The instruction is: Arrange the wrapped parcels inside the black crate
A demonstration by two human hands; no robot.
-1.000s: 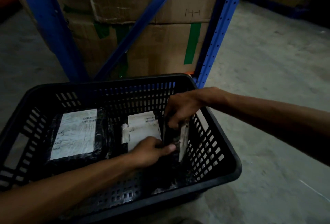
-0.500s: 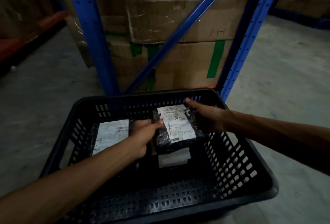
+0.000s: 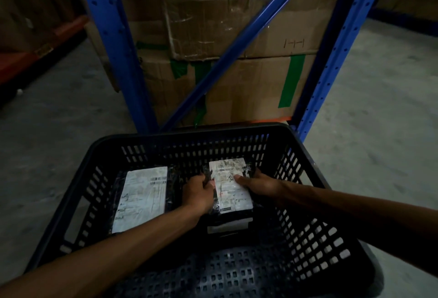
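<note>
A black perforated crate [image 3: 315, 179] stands on the floor in front of me. Inside on the left lies a black-wrapped parcel with a large white label [image 3: 142, 198]. In the middle right, a smaller black-wrapped parcel with a white label [image 3: 231, 188] lies label-up on top of another parcel [image 3: 228, 225], of which only a white strip shows. My left hand [image 3: 198, 194] grips the small parcel's left edge. My right hand [image 3: 257, 182] holds its right edge, thumb on the label.
Blue rack uprights [image 3: 113, 46] and a diagonal brace [image 3: 239, 48] rise just behind the crate, with taped cardboard boxes [image 3: 237, 79] stacked behind them. Grey concrete floor [image 3: 369, 112] spreads left and right. A red shelf beam [image 3: 35, 53] sits at the far left.
A second ago the small parcel stood on edge at the crate's right side; now it lies flat, label-up, on the middle parcel, both hands on its edges. My view has tilted up.
</note>
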